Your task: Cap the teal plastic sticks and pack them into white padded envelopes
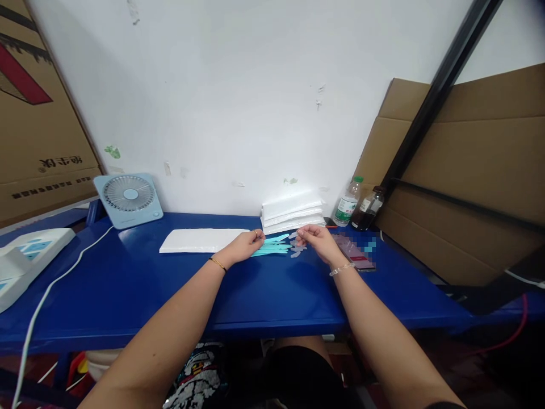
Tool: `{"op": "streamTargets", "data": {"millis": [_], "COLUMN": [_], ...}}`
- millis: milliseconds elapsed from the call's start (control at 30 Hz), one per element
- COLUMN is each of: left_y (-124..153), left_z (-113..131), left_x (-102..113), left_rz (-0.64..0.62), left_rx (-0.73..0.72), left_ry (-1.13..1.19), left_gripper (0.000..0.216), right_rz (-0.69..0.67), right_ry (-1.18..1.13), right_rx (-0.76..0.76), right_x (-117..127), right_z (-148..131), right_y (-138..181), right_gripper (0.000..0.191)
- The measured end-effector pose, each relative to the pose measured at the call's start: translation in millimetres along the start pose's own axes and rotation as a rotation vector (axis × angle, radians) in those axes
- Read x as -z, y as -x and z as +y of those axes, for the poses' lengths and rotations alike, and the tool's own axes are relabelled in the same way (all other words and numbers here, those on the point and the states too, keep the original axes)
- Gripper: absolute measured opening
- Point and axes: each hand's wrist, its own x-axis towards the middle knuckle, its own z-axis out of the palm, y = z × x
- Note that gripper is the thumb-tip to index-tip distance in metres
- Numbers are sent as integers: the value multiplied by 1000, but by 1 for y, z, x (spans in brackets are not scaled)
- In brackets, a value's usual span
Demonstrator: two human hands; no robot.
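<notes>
My left hand (245,245) rests on the blue table (128,284) with its fingers curled down on a small pile of light-blue strips (272,247). My right hand (315,240) is just to the right of the pile, fingers pinched over a few small clear plastic pieces (295,249). What the pinch holds is too small to name. A gold bracelet is on my left wrist and a bead bracelet on my right.
A stack of white sheets (292,215) leans at the wall behind the hands. A flat white pad (200,240) lies to the left. A blue desk fan (128,199), a white device (25,258) with cable, two bottles (360,207), a phone (355,253) and cardboard boxes surround the table.
</notes>
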Motion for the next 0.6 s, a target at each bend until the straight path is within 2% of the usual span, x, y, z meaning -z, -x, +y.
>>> {"op": "streamTargets", "data": {"millis": [333, 400, 500, 567, 600], "left_y": [-1, 0, 2, 2, 2], "left_z": [6, 7, 9, 9, 8], "left_x": [-4, -6, -6, -6, -5], "left_rz": [-8, -49, -218, -288, -266], "left_rx": [-73, -77, -64, -55, -58], "left_ry": [-7, 12, 21, -7, -42], "left_gripper": [23, 22, 24, 27, 29], "right_rz": [-85, -179, -385, -398, -351], "right_ry": [2, 39, 180, 306, 370], "right_rx": [-78, -125, -186, -165, -132], "right_x": [-13, -12, -6, 0, 3], "right_z": [-2, -3, -4, -3, -2], "right_y": [4, 6, 7, 6, 6], "right_gripper": [33, 34, 32, 31, 29]}}
